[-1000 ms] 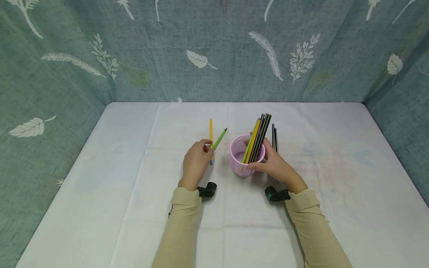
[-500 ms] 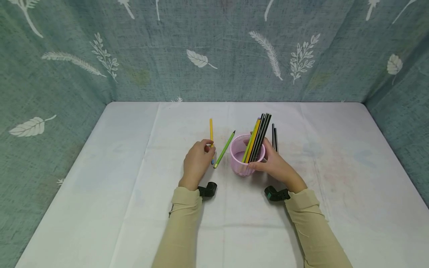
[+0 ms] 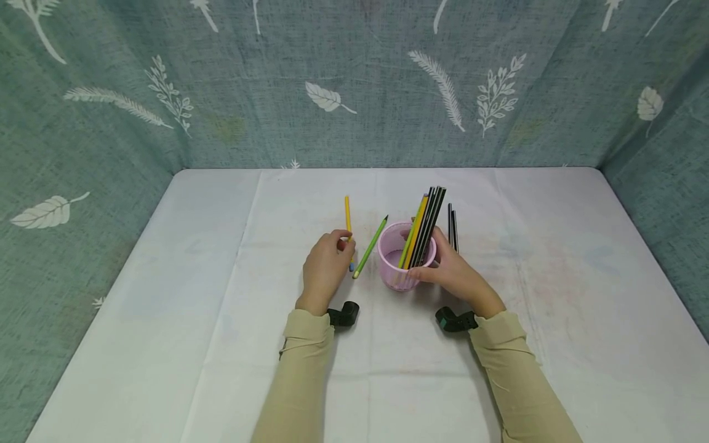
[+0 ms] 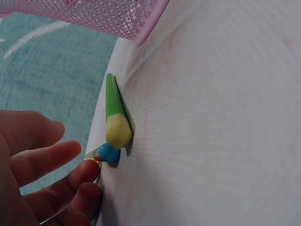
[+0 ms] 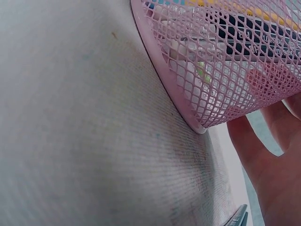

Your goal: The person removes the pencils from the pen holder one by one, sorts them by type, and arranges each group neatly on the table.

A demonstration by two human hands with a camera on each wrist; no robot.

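My left hand [image 3: 325,266] hovers at the yellow pencil [image 3: 348,212], which lies on the table and has a blue end. In the left wrist view the thumb and fingers are loosely bent and apart, with fingertips beside that end. A green pencil [image 3: 368,251] lies slantwise between this hand and a pink mesh pencil cup [image 3: 390,277]. My right hand [image 3: 456,278] grips the cup's right side, thumb in front. Several black pencils [image 3: 434,215], with a yellow and a green one, lean rightward inside the cup. The right wrist view shows their lower ends through the mesh.
Two more black pencils [image 3: 452,227] lie on the table behind the right hand. A white cloth [image 3: 166,320] covers the table, and a leaf-patterned green curtain [image 3: 365,117] hangs around its back and sides. A small black camera is strapped to each wrist.
The green pencil has shifted from under the left fingers toward the cup and now lies apart from the yellow pencil. Both hands have stayed nearly in place.
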